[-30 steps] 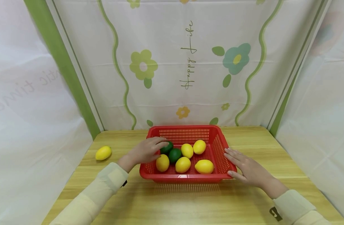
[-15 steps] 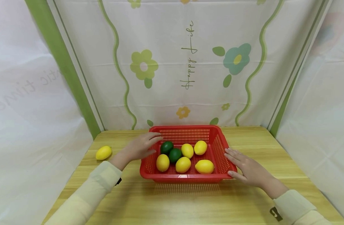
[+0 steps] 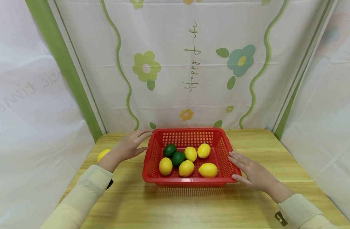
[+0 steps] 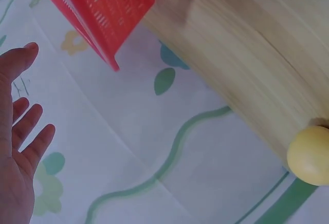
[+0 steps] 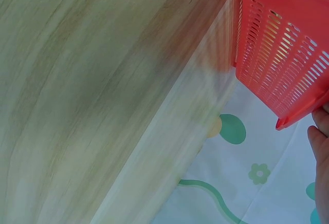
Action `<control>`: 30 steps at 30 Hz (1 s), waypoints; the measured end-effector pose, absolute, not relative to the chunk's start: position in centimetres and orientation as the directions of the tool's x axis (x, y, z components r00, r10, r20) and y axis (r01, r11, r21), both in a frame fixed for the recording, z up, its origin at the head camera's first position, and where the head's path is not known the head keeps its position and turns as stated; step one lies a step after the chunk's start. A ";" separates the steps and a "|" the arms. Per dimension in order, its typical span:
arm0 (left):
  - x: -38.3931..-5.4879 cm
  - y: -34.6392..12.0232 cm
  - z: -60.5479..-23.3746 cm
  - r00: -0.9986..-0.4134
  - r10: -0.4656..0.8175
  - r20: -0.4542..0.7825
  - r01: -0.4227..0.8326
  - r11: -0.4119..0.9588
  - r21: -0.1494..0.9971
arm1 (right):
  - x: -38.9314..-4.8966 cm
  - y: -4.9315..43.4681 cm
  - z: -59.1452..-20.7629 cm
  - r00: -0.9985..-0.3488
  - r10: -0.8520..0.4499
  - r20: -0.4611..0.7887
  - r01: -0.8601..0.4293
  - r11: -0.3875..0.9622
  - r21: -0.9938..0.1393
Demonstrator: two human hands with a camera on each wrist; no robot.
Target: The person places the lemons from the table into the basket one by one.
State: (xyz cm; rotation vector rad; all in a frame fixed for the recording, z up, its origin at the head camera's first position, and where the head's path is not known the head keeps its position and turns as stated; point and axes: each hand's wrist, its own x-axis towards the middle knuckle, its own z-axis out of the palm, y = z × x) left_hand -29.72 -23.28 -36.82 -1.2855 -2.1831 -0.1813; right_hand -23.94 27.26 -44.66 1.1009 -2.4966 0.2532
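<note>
A red plastic basket [image 3: 169, 180] stands on the wooden table, with several yellow lemons [image 3: 208, 170] and two dark green fruits [image 3: 178, 158] inside. My left hand [image 3: 126, 147] hovers just left of the basket, fingers spread and holding nothing. Its fingertips are near the left rim; the left wrist view shows a gap between hand and basket. My right hand [image 3: 255, 174] rests with extended fingers on the basket's right rim, thumb at the front corner. Beyond the left wrist, another lemon [image 3: 103, 154] lies on the table, partly hidden by that hand; it also appears in the left wrist view.
The wooden table [image 3: 192, 210] reaches back to a white curtain [image 3: 169, 38] printed with flowers. White side sheets [image 3: 329, 105] border it on both sides. The basket sits toward the table's far edge.
My left hand has left the green fruit at the basket's left side and moved left, out past the rim, now partly covering the loose lemon. My right hand and the basket have stayed put.
</note>
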 end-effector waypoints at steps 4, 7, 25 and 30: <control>-29.5 -24.4 -37.0 -0.403 0.729 0.553 0.805 0.570 -0.165 | -23.9 27.2 -44.7 -0.609 -0.667 0.430 -0.741 0.672 -0.008; -29.4 -25.2 -37.1 -0.431 0.716 0.548 0.785 0.598 -0.163 | -23.9 27.2 -44.7 -0.608 -0.666 0.432 -0.741 0.671 -0.010; -28.6 -30.5 -38.5 -0.597 0.599 0.535 0.667 0.740 -0.084 | -23.9 27.3 -44.8 -0.615 -0.663 0.428 -0.735 0.678 -0.006; -28.3 -32.0 -38.9 -0.703 0.527 0.477 0.573 0.817 -0.058 | -23.9 27.3 -44.7 -0.616 -0.662 0.428 -0.735 0.678 -0.008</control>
